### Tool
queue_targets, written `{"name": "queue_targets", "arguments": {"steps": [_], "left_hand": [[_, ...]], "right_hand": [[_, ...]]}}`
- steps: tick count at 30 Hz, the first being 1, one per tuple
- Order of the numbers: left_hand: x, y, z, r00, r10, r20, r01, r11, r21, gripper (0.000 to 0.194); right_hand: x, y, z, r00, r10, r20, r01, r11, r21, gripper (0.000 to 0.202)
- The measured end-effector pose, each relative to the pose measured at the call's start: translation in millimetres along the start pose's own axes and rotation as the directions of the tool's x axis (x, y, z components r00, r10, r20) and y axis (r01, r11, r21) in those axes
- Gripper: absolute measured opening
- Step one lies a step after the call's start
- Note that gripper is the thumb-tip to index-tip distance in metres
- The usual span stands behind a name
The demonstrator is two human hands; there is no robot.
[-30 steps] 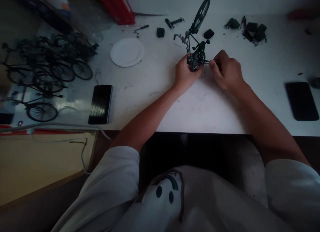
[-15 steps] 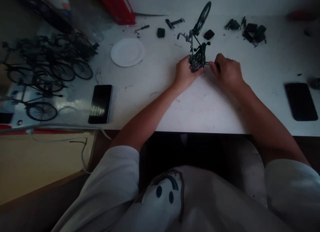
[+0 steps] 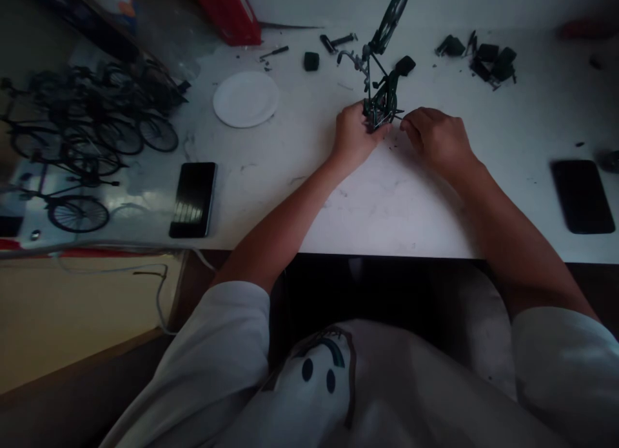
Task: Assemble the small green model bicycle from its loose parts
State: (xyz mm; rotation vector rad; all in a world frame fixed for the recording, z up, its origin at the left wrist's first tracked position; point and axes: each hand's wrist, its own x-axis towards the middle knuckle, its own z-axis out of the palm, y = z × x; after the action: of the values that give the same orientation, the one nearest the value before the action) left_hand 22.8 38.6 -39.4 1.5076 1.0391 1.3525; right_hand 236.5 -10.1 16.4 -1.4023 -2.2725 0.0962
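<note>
A dark green miniature bicycle (image 3: 385, 93) is tilted over the white table, its one visible wheel pointing up and away from me. My left hand (image 3: 356, 137) is closed around the lower end of its frame. Just to the right, my right hand (image 3: 438, 135) is closed in a pinch, fingertips close against the bicycle's lower right side. A thin dark rod (image 3: 399, 117) spans the small gap there; whether it belongs to the bicycle or is a separate piece, I cannot tell. The fingers hide most of the frame's lower end.
Several assembled miniature bicycles (image 3: 80, 213) crowd the left. Nearby are a white plate (image 3: 245, 100) and a phone (image 3: 193, 200). Small dark parts (image 3: 496, 61) lie at the back right, a small screwdriver (image 3: 275, 52) at the back left. Another black phone-like slab (image 3: 583, 196) rests far right.
The bicycle has shifted slightly left and its wheel reaches higher in view. My left hand moved a little left with it; the right hand's pinch has turned slightly beside it.
</note>
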Motion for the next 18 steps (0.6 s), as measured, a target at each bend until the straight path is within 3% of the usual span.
{"name": "queue_targets", "arguments": {"steps": [3,6,9,11,13,15,16,18], "left_hand": [[1.1,-6.0,-0.7,1.0,-0.023,0.018,0.023,0.999,0.027,0.029],[1.5,-11.7,0.5,0.999,0.012,0.037,-0.013,1.0,0.027,0.021],[0.0,-15.9,3.6,0.995,0.097,0.007,-0.097,0.993,0.065,0.019],[-2.0,-17.6,6.1,0.987,0.158,-0.024,-0.154,0.982,0.107,0.017],[-3.9,-18.4,8.1,0.982,0.186,-0.032,-0.18,0.973,0.142,0.015],[-4.5,-18.8,8.7,0.984,0.175,-0.03,-0.169,0.975,0.148,0.014],[-4.0,-19.0,8.3,0.986,0.163,-0.031,-0.157,0.978,0.139,0.015],[-1.5,-19.6,6.3,0.986,0.163,-0.015,-0.161,0.98,0.115,0.017]], "right_hand": [[-0.9,-6.6,2.6,0.998,0.043,-0.037,-0.04,0.996,0.077,0.066],[-1.3,-22.0,2.2,0.982,0.188,-0.017,-0.167,0.907,0.387,0.073],[1.7,-35.3,-2.1,0.914,0.336,0.227,-0.384,0.539,0.75,0.071],[5.1,-36.9,-3.4,0.859,0.351,0.374,-0.479,0.291,0.828,0.066],[8.4,-32.5,-0.4,0.826,0.353,0.439,-0.517,0.164,0.84,0.058],[9.9,-25.3,6.9,0.813,0.384,0.437,-0.527,0.167,0.833,0.054],[9.9,-21.7,11.0,0.814,0.414,0.407,-0.523,0.218,0.824,0.054],[7.9,-16.2,17.2,0.848,0.47,0.244,-0.462,0.432,0.774,0.054]]}}
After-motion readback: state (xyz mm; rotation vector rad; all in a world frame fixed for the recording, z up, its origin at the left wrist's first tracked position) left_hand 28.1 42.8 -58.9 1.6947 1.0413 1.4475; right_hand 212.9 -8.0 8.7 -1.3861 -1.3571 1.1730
